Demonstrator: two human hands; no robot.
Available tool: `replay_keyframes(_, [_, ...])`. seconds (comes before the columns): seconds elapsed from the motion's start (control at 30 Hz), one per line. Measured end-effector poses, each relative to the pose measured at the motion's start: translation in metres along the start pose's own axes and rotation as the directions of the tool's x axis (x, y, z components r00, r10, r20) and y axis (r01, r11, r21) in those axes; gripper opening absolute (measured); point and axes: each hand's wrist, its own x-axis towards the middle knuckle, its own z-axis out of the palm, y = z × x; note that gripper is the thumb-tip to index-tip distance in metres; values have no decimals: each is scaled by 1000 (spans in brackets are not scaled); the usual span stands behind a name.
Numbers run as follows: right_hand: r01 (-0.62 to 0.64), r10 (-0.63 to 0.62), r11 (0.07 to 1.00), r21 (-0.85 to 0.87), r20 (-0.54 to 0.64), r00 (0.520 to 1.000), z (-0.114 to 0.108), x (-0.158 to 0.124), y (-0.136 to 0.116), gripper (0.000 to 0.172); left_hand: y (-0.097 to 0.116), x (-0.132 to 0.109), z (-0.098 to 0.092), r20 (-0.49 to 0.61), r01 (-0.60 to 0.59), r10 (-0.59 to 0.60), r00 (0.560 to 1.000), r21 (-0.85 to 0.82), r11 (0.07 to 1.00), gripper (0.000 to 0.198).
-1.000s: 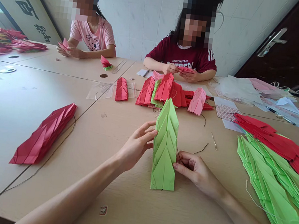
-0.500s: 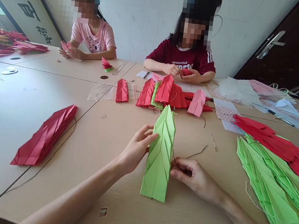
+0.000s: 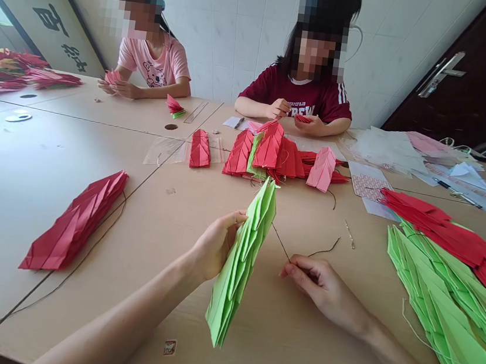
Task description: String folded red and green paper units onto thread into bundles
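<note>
My left hand (image 3: 216, 244) is closed around the upper left side of a folded green paper stack (image 3: 242, 259), which stands tilted above the table with its pleated edge towards me. A dark thread (image 3: 280, 243) runs from the stack's right side to my right hand (image 3: 313, 282). The thumb and forefinger of that hand pinch the thread, and its loose end curls out beyond the fingers. My left fingertips are hidden behind the paper.
A folded red paper stack (image 3: 74, 220) with a long thread lies left. Green folded stacks (image 3: 435, 306) and red ones (image 3: 461, 241) lie right. Red and pink folded pieces (image 3: 269, 144) stand ahead. A needle-like piece (image 3: 349, 234) lies nearby. Two people sit opposite, handling folded paper.
My left hand has turned the green stack, so its pleated edge now shows and its lower end leans left. My right hand has moved slightly away, and the thread between is straighter.
</note>
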Motion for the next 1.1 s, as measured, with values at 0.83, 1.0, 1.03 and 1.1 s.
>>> replay_keyframes(0.83, [480,-270,786,-391,481,834,41,-33,-36,26,6,-1,-3,32,-210,218,975,-165,964,10])
replay_keyframes(1.0, [564,-325,726,-394,525,786,63,-38,-10,26,7,-4,0,-13,-314,314,949,-109,943,11])
replay_keyframes(1.03, [564,-315,731,-383,544,778,68,-40,-3,25,7,-5,1,-46,-329,326,944,-83,941,12])
replay_keyframes(1.1, [534,-271,764,-362,570,776,77,-44,8,21,9,-6,2,-117,-364,358,926,-35,931,12])
